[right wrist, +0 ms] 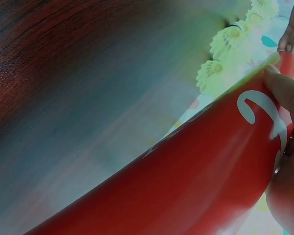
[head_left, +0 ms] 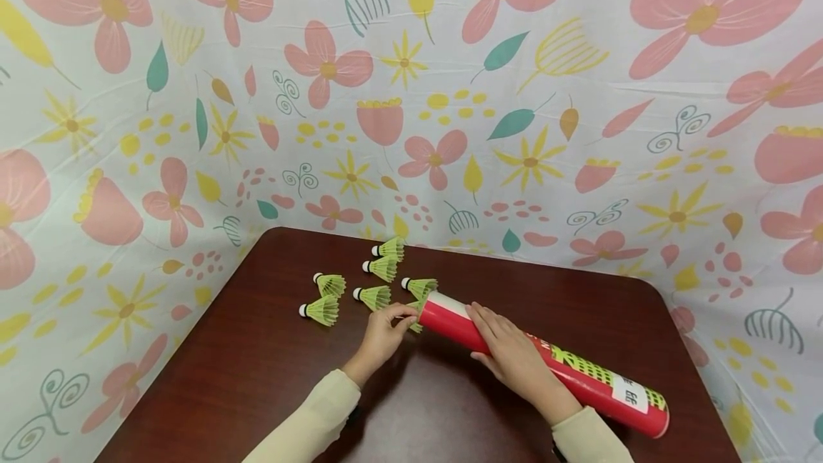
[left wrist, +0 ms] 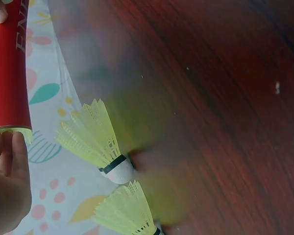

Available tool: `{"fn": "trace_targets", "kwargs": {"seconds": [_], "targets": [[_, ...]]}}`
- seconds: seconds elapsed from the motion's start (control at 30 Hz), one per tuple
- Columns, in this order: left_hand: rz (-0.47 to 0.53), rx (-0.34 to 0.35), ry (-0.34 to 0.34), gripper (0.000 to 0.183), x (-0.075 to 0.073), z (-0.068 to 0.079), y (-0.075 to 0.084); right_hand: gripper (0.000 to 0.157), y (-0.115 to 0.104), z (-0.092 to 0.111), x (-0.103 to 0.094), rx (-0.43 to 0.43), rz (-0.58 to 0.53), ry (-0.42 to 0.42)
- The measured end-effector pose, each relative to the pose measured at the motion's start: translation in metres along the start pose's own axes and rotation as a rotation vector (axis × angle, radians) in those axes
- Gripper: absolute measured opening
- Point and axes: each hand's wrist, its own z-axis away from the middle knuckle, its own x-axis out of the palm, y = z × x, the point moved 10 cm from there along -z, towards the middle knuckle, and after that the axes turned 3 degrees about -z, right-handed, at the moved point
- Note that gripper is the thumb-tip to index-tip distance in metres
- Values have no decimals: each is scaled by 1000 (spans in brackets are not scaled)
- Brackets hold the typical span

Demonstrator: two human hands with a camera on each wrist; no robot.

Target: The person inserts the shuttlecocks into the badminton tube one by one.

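Note:
My right hand (head_left: 511, 356) grips a red shuttlecock tube (head_left: 581, 381), thumb on its near side and fingers over the top. The tube lies slanted, its mouth pointing left and its far end low at the right. At the mouth, my left hand (head_left: 386, 338) has thumb and fingers pinched together right at the rim. Yellow skirt of a shuttlecock (left wrist: 22, 132) shows there in the left wrist view, beside the fingertips; its cork is hidden. Another shuttlecock (head_left: 419, 287) lies just behind the tube's mouth.
Several yellow shuttlecocks with white corks lie on the dark wooden table (head_left: 257, 356): one pair (head_left: 319, 311) at the left, another pair (head_left: 380, 267) at the back, and a single shuttlecock (head_left: 373, 297) near my left hand. A flowered cloth (head_left: 411, 127) hangs behind the table.

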Motion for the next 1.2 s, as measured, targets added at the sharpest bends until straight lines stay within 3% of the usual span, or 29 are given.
{"fn": "trace_targets", "kwargs": {"seconds": [0.27, 0.53, 0.67, 0.87, 1.2], "targets": [[-3, 50, -21, 12, 2, 0, 4, 92, -2, -1, 1, -15, -6, -5], [4, 17, -35, 13, 4, 0, 1, 93, -1, 0, 2, -26, 0, -6], [3, 18, -28, 12, 2, 0, 0, 86, 1, 0, 1, -29, 8, -7], [5, 53, -1, 10, -5, 0, 0, 89, 1, 0, 0, -21, 4, 1], [-61, -5, -17, 10, -28, -1, -14, 91, 3, 2, 3, 10, 4, -8]]}}
